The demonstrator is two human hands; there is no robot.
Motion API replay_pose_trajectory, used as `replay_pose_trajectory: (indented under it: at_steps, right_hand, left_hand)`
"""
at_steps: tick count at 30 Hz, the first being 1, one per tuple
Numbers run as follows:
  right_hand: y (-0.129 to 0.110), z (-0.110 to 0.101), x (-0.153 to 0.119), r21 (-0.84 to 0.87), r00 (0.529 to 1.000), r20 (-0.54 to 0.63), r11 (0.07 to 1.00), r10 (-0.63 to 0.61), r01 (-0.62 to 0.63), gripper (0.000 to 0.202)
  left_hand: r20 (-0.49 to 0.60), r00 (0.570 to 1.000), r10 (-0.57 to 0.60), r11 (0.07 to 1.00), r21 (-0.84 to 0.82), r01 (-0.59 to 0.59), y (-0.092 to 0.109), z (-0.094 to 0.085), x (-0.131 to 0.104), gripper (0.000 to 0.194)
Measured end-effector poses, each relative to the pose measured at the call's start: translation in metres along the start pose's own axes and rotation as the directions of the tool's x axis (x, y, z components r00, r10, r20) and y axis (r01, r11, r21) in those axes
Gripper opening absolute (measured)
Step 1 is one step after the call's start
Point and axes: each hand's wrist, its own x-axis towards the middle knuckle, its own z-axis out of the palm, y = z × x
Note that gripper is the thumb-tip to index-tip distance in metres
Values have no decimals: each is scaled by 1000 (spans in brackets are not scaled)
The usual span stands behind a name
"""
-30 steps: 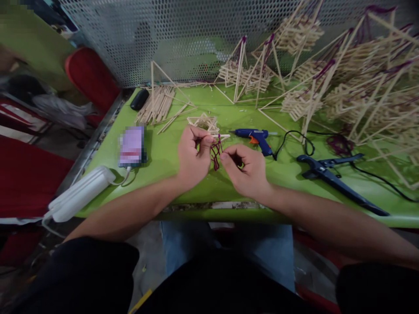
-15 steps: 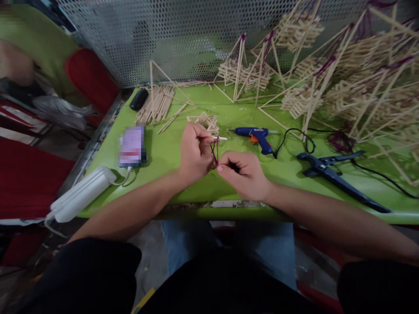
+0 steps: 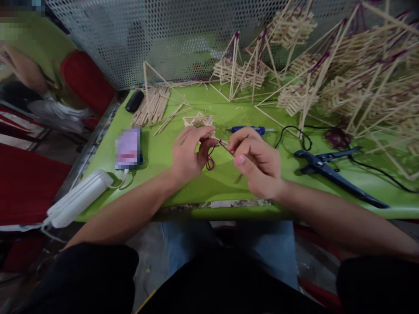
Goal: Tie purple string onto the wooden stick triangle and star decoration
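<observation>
My left hand [image 3: 190, 150] pinches a short wooden stick, most of it hidden by the fingers; its pale end pokes out to the right. Purple string [image 3: 210, 162] is looped on the stick and hangs below the fingertips. With thumb and finger closed, my right hand [image 3: 257, 161] grips the string and holds a stretch of it taut between the hands. A small lattice of stacked sticks [image 3: 199, 120] sits on the green table just beyond my left hand. Behind my right hand lies a blue glue gun [image 3: 252, 130], its handle hidden.
Many stick frames with purple string [image 3: 353, 83] crowd the right and back. Dark cutters [image 3: 337, 176] lie right of my hand. Loose sticks [image 3: 152, 104], a phone [image 3: 128, 146] and a white power strip [image 3: 80, 196] are at left. A person sits beyond the table's left side.
My right hand has moved up and to the right, drawing the string out from the stick. My left hand keeps its pinch. The view has shifted slightly.
</observation>
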Motion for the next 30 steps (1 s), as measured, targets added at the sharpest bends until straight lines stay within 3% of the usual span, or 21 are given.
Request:
replay_pose_trajectory:
  at_steps: [3,7,12,18,21,24,30]
  right_hand:
    - [-5,-1,4,50,993,-117,999,-4,10,32]
    - [-7,-2,9,106,983,-184,994,19,1,46]
    - [1,-8,15,-147,940,-336,983,58,-113,47]
    - [20,-15,17,-318,945,-157,891,287,-324,20]
    - [24,-14,16,-421,947,-47,853,318,-308,8]
    - [25,-11,16,-417,956,16,871,294,-261,13]
    - [27,-11,17,-314,935,34,892,352,-324,24]
  left_hand:
    - [59,998,-36,999,12,36,0,-3,1,19]
    - [174,978,-110,994,19,109,-1,-3,1,18]
    - [210,967,-143,986,116,121,-4,-3,1,23]
    - [119,993,-5,988,156,-14,0,-8,3,16]
    - [73,997,-35,990,135,25,3,-5,1,19]
    - [44,992,-118,991,70,115,4,0,-4,22]
    - [171,970,-171,984,87,158,0,4,-7,29]
